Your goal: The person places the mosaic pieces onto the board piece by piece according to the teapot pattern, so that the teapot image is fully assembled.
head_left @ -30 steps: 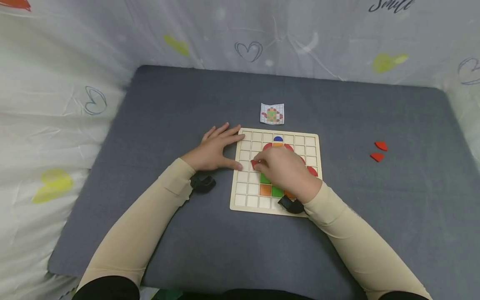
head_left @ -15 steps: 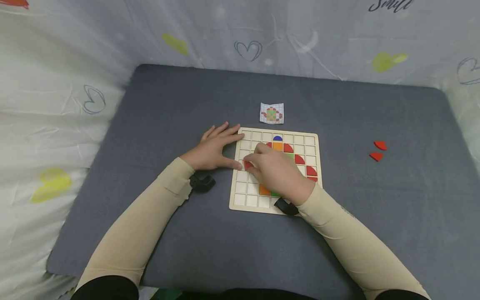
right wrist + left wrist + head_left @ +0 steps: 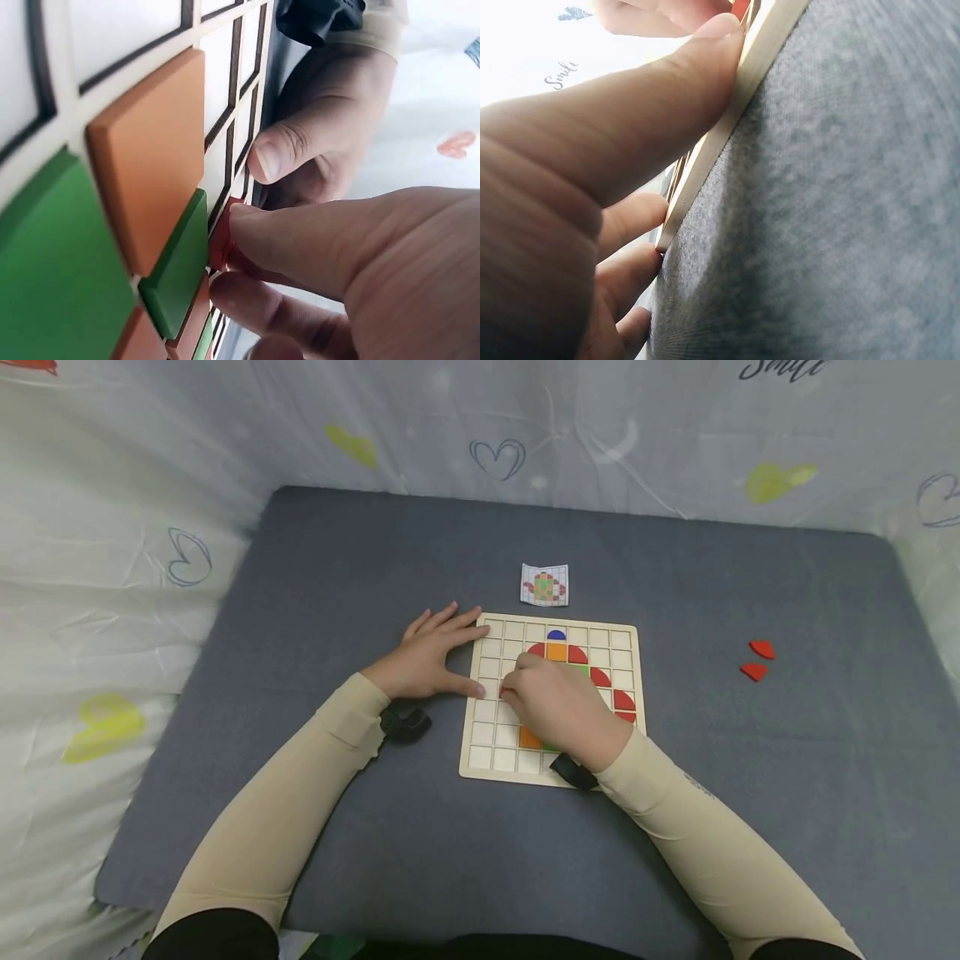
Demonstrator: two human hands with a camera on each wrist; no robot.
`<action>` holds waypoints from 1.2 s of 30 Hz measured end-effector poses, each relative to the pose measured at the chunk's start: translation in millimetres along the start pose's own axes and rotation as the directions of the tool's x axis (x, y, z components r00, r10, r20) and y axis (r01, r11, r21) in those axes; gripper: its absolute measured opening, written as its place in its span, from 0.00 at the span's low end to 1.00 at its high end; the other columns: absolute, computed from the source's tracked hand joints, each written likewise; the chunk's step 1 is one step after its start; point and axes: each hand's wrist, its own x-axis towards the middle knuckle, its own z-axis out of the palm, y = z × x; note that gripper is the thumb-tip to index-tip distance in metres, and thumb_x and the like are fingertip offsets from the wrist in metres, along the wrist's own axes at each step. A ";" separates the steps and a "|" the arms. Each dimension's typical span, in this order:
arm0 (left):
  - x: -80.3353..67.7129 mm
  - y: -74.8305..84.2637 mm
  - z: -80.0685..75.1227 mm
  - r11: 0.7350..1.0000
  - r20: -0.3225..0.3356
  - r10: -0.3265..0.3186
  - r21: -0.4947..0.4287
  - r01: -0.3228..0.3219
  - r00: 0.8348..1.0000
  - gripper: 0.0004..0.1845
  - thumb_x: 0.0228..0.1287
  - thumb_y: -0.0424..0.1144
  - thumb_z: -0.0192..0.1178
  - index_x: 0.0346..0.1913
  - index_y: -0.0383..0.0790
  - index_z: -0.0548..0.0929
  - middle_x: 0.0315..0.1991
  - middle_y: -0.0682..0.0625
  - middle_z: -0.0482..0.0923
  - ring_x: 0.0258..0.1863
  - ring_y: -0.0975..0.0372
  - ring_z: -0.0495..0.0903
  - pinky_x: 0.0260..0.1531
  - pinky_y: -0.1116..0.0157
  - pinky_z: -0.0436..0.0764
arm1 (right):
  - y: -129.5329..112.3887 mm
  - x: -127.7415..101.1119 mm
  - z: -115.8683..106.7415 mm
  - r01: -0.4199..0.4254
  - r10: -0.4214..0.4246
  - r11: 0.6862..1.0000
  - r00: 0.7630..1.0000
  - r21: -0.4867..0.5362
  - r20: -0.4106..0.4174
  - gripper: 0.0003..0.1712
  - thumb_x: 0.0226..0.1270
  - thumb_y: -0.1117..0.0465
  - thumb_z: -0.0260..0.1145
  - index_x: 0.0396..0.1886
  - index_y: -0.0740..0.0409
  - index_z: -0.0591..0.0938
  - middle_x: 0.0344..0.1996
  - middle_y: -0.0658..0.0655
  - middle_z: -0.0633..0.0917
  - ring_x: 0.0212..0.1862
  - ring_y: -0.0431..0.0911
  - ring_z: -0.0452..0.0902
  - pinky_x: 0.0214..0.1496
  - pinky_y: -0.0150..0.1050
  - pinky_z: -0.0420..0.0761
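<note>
A wooden grid board lies on the grey table with coloured pieces in its cells. My left hand has its fingers spread at the board's left edge; its thumb touches the rim. Over the board's middle-left, my right hand pinches a small red piece between thumb and finger, down at a cell. Beside that piece, in the right wrist view, sit a green square and an orange square. My right hand hides part of the pattern in the head view.
A small printed card with a coloured grid picture lies beyond the board. Two loose red pieces, an upper one and a lower one, lie to the right. A patterned white curtain borders the table's far side.
My right hand moved left across the board with the red piece, then slightly back right, and the piece is now mostly hidden by the fingers. The left hand has stayed put.
</note>
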 end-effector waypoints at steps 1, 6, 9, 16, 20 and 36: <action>0.1 -0.3 -0.1 1.000 -0.001 0.000 0.002 0.000 1.000 0.52 0.49 0.68 0.68 0.76 0.57 0.59 0.79 0.59 0.42 0.78 0.59 0.32 0.73 0.53 0.28 | -0.3 0.0 -0.3 -0.002 0.002 1.000 1.000 -0.007 -0.005 0.06 0.65 0.58 0.67 0.34 0.51 0.90 0.25 0.48 0.75 0.21 0.41 0.70 0.18 0.34 0.71; -0.2 -2.1 -0.9 1.000 -0.003 -0.004 0.012 0.004 1.000 0.52 0.49 0.69 0.68 0.76 0.58 0.59 0.79 0.59 0.42 0.78 0.60 0.32 0.73 0.53 0.28 | -2.1 1.2 -0.9 -0.010 0.010 1.000 1.000 -0.009 -0.009 0.05 0.64 0.61 0.68 0.35 0.51 0.90 0.26 0.48 0.77 0.23 0.42 0.72 0.17 0.35 0.71; -0.9 -3.0 -1.0 1.000 0.001 -0.008 0.014 0.008 1.000 0.53 0.49 0.69 0.68 0.76 0.58 0.58 0.79 0.59 0.42 0.78 0.60 0.32 0.73 0.53 0.28 | -2.8 2.4 -0.3 -0.023 0.023 1.000 1.000 0.012 -0.005 0.05 0.63 0.62 0.68 0.35 0.51 0.90 0.26 0.48 0.79 0.25 0.42 0.73 0.18 0.35 0.73; -1.2 -4.7 0.6 1.000 0.004 -0.009 0.004 0.009 1.000 0.52 0.49 0.68 0.68 0.76 0.57 0.59 0.79 0.59 0.42 0.78 0.59 0.32 0.73 0.53 0.28 | 3.4 2.4 -3.3 -0.054 0.053 0.992 0.999 0.116 0.009 0.07 0.66 0.60 0.65 0.36 0.48 0.89 0.27 0.44 0.83 0.28 0.41 0.75 0.23 0.37 0.75; -0.4 -4.9 2.2 1.000 0.005 -0.012 0.003 0.012 1.000 0.53 0.49 0.69 0.68 0.76 0.57 0.59 0.79 0.59 0.42 0.78 0.59 0.32 0.73 0.53 0.28 | 15.7 -0.5 -16.5 -0.113 0.112 0.985 0.994 0.128 0.014 0.09 0.68 0.58 0.63 0.40 0.48 0.89 0.33 0.45 0.85 0.30 0.42 0.76 0.26 0.40 0.77; 0.9 -1.1 2.7 1.000 -0.005 -0.002 0.000 0.002 1.000 0.53 0.48 0.68 0.69 0.76 0.57 0.59 0.79 0.59 0.42 0.78 0.60 0.31 0.73 0.54 0.27 | 111.9 -54.0 -61.6 -0.419 0.425 0.901 0.905 0.111 -0.036 0.13 0.67 0.61 0.62 0.49 0.57 0.86 0.37 0.59 0.86 0.31 0.52 0.77 0.24 0.46 0.74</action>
